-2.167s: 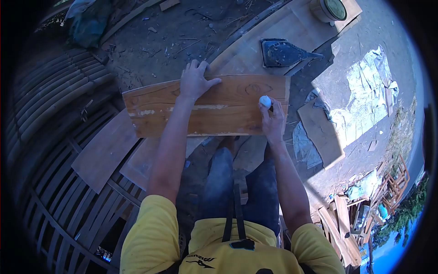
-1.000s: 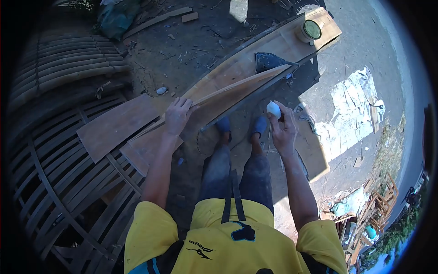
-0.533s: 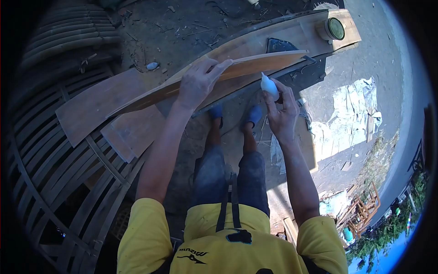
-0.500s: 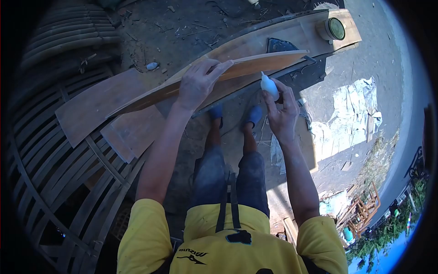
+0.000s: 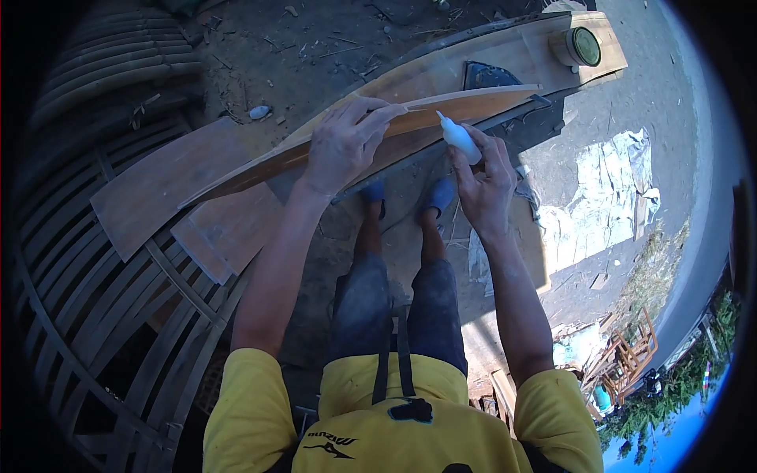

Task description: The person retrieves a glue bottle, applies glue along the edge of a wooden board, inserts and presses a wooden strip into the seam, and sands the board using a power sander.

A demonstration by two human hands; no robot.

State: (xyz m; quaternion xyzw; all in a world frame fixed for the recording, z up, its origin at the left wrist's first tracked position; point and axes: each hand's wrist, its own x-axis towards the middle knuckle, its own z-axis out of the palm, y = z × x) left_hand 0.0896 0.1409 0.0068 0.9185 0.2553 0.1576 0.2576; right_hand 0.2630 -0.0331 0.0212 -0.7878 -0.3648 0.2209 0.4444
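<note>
My left hand [image 5: 347, 146] is closed over the upper edge of a long, thin wooden board [image 5: 465, 102], which stands tilted on its edge. In my right hand [image 5: 486, 185] is a small white squeeze bottle [image 5: 459, 140] with a narrow nozzle. The nozzle points up and left toward the board, just below its top edge. Whether the tip touches the wood I cannot tell. Behind the board lies a longer plank [image 5: 520, 47], with a dark triangular tool [image 5: 487, 76] resting on it.
A round can [image 5: 574, 47] stands at the plank's far right end. Flat plywood pieces [image 5: 169, 177] lie on a slatted bamboo bench [image 5: 102, 323] at left. White sheeting [image 5: 591, 209] and a scrap wood pile [image 5: 619, 366] are on the ground at right.
My right hand has tilted the bottle further left, bringing its nozzle up closer to the board's edge. My left hand stays on the board with barely any shift.
</note>
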